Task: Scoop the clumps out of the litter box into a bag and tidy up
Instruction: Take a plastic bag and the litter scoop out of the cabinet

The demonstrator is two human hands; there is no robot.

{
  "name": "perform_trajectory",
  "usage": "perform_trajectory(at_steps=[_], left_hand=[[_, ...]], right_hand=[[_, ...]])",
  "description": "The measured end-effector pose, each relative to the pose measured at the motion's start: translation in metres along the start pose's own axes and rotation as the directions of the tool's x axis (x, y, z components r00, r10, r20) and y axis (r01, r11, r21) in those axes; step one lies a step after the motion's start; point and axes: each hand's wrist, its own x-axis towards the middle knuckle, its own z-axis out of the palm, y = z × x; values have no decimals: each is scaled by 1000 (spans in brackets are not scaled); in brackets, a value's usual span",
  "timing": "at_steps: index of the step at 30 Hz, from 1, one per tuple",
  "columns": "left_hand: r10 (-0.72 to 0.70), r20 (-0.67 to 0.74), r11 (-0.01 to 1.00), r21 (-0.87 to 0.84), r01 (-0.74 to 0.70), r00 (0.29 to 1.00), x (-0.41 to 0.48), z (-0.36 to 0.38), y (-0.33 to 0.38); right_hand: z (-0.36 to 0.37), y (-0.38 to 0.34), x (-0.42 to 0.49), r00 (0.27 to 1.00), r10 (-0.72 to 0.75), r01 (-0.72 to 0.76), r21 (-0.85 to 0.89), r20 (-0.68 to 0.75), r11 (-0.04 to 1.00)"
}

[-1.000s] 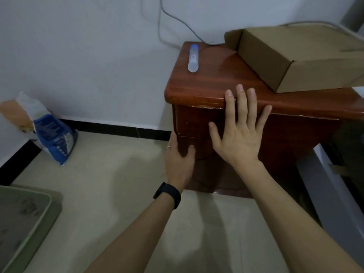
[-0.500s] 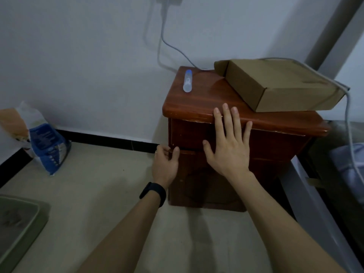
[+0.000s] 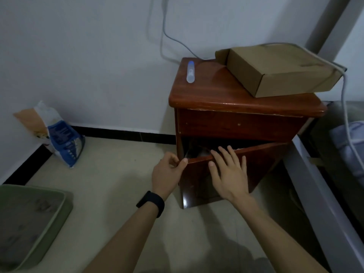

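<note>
Two hands meet at the partly open door (image 3: 262,166) of a nightstand (image 3: 236,103). The left hand (image 3: 167,172) pinches the door's free corner between thumb and curled fingers. Just right of it, the right hand (image 3: 229,174) lies flat on the door's face, fingers straight and spread, tips over the top edge. The green litter box (image 3: 59,215) sits on the floor well left of the left hand, nearer the person; a blue-and-white bag (image 3: 63,138) stands by the wall beyond.

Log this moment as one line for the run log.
nightstand door: ajar | left hand: pinches its edge | right hand: flat on its front | litter box: on floor, untouched
</note>
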Motion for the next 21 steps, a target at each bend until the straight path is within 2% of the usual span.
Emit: perform_trajectory(at_steps=[4, 6, 8, 10, 11, 12, 14, 21], left_hand=[[35, 175, 977, 203, -71, 984, -2, -12, 9], [117, 236, 918, 345, -196, 965, 0, -16, 19], [372, 164, 784, 472, -404, 914, 9, -16, 33], [603, 161, 582, 580, -569, 781, 26, -11, 55], [659, 207, 482, 622, -617, 724, 36, -8, 66], [679, 252, 402, 658, -636, 690, 46, -5, 77], [675, 294, 313, 716, -624, 677, 62, 4, 88], [705, 260, 269, 763, -588, 660, 90, 20, 73]], right_hand=[[-17, 1, -2, 1000, 18, -18, -29, -19, 999], [-24, 1, 0, 999, 32, -32, -37, -20, 999], [-28, 3, 5, 999, 36, -36, -32, 3, 999], [-29, 4, 8, 998, 50, -49, -29, 29, 998], [-29, 4, 9, 998, 58, -57, -30, 31, 998], [-27, 5, 8, 998, 63, -63, -33, 25, 998], [-23, 6, 4, 998, 63, -63, -25, 9, 998], [-18, 7, 3, 997, 71, -71, 69, 8, 995]])
